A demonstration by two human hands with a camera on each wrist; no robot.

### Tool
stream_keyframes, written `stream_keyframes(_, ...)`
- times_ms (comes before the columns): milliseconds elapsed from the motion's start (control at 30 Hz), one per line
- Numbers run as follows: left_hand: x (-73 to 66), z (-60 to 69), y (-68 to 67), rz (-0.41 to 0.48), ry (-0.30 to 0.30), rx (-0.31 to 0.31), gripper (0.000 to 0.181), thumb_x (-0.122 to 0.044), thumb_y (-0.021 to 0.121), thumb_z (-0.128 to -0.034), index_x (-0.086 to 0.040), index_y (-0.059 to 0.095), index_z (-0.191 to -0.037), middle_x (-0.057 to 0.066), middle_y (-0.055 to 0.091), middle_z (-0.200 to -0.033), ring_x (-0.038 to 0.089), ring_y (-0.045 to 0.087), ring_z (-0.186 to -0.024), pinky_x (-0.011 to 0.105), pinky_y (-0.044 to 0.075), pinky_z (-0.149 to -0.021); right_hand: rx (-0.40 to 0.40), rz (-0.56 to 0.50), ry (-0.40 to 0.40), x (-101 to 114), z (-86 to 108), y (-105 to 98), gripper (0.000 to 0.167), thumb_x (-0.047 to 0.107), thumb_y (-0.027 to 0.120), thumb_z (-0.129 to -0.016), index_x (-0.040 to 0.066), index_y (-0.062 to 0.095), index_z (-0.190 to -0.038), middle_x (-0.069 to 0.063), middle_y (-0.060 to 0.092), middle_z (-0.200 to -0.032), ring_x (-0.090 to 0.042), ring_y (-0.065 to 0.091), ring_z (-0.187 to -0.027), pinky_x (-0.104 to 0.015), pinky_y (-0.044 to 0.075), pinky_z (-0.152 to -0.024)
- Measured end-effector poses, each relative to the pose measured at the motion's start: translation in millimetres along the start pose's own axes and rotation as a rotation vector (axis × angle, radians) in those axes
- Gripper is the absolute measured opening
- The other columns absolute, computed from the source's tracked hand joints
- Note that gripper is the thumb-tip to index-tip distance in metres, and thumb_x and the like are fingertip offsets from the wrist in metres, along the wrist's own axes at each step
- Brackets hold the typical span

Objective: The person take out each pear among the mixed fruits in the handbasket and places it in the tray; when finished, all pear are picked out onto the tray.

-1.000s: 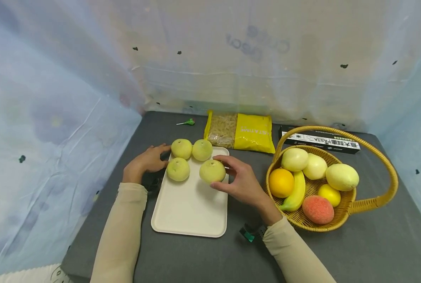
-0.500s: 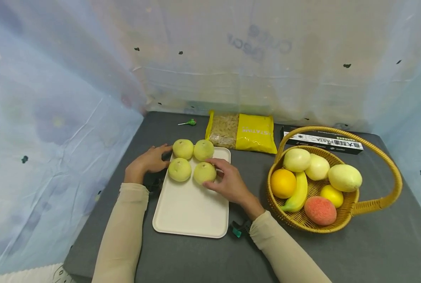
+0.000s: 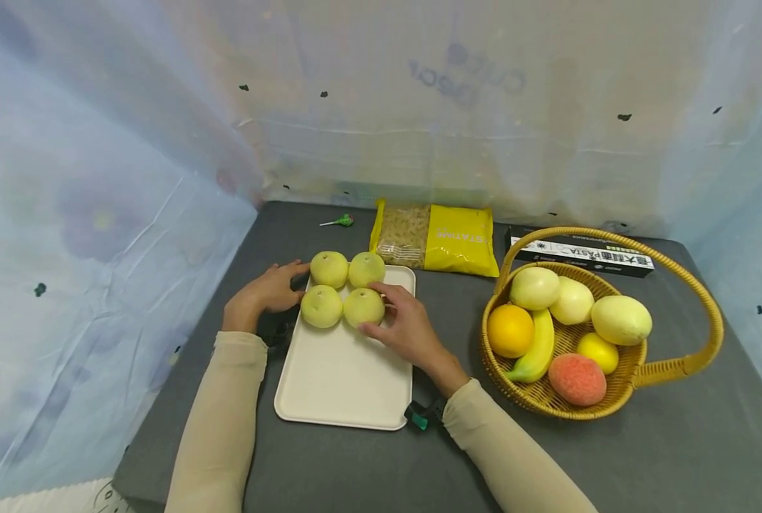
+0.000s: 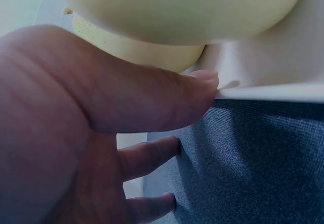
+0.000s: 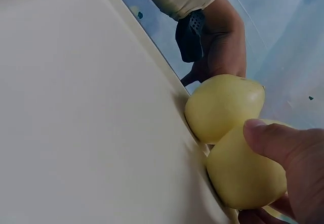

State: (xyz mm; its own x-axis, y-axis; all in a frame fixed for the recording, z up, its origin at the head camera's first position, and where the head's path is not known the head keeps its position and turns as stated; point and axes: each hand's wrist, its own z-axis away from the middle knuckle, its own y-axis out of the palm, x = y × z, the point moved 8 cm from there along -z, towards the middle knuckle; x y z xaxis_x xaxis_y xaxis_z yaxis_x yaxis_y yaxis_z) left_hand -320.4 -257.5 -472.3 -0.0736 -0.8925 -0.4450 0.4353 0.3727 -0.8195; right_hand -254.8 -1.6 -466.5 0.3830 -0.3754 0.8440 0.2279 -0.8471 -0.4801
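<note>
Several round yellow-green fruits sit grouped at the far end of a white tray (image 3: 342, 385); their exact kind is unclear. My right hand (image 3: 404, 326) holds the near right fruit (image 3: 364, 307) between thumb and fingers, and it rests on the tray against the near left fruit (image 3: 321, 306). In the right wrist view, my thumb (image 5: 271, 140) lies on its upper side. My left hand (image 3: 272, 288) rests at the tray's left edge beside the left fruits. The left wrist view shows its thumb (image 4: 167, 100) extended by the tray rim and its other fingers spread over the dark cloth.
A wicker basket (image 3: 637, 356) at the right holds an orange, a banana, a red fruit and several yellow ones under a tall handle. Behind the tray lie a yellow pasta bag (image 3: 461, 239) and a lollipop (image 3: 345, 221). A black pasta box (image 3: 586, 256) lies behind the basket.
My right hand has brought its fruit leftward and down onto the tray, against the near left fruit. My left hand has stayed at the tray's left side.
</note>
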Motion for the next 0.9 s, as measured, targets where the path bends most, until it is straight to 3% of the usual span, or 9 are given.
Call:
stream_keyframes(233,-0.3,1.6,-0.6,0.002,0.002,0.002,0.072,-0.024,0.062,-0.1109,-0.014,0.032,-0.175,0.025,0.015,-0.182,0.064,0.002,-0.163,0.084,0.012,-0.127,0.022,0.085,0.015,10,15.4,-12,0.083,0.029,0.097,-0.086,0.015,0.058,-0.158,-0.006,0.064,-0.152,-0.028,0.066,-0.135,-0.045,0.059,-0.113)
stream_keyframes(500,-0.6,2.1,-0.4,-0.006,0.004,0.01,0.071,-0.023,0.062,-0.111,-0.013,0.032,-0.175,0.026,0.015,-0.182,0.065,0.003,-0.163,0.083,0.013,-0.127,0.092,0.151,-0.05,35,61.3,-52,0.084,0.038,0.097,-0.086,0.022,0.06,-0.159,-0.005,0.066,-0.155,-0.03,0.067,-0.138,-0.053,0.057,-0.114)
stream_keyframes(633,-2.0,2.3,-1.3,-0.01,0.001,0.008,0.071,-0.024,0.062,-0.1108,-0.014,0.032,-0.175,0.025,0.015,-0.182,0.065,0.003,-0.163,0.084,0.013,-0.126,0.083,0.162,-0.085,50,82.5,-88,0.081,0.035,0.099,-0.084,0.022,0.064,-0.155,0.001,0.066,-0.155,-0.022,0.065,-0.141,-0.046,0.055,-0.117)
stream_keyframes(800,-2.8,2.0,-1.8,-0.008,-0.006,0.008,0.072,-0.023,0.062,-0.111,-0.015,0.031,-0.175,0.025,0.015,-0.182,0.064,0.003,-0.163,0.084,0.013,-0.126,0.012,0.172,-0.118,57,102.5,-139,0.078,0.022,0.1,-0.081,0.021,0.067,-0.152,0.001,0.069,-0.152,-0.013,0.065,-0.139,-0.019,0.049,-0.117)
stream_keyframes(900,-3.9,1.7,-1.5,-0.005,-0.004,0.007,0.072,-0.023,0.062,-0.111,-0.015,0.031,-0.175,0.025,0.015,-0.182,0.064,0.003,-0.163,0.084,0.013,-0.126,-0.04,0.181,-0.117,59,110.6,-169,0.078,0.01,0.099,-0.081,0.021,0.067,-0.152,-0.002,0.07,-0.151,-0.005,0.065,-0.137,-0.011,0.045,-0.116)
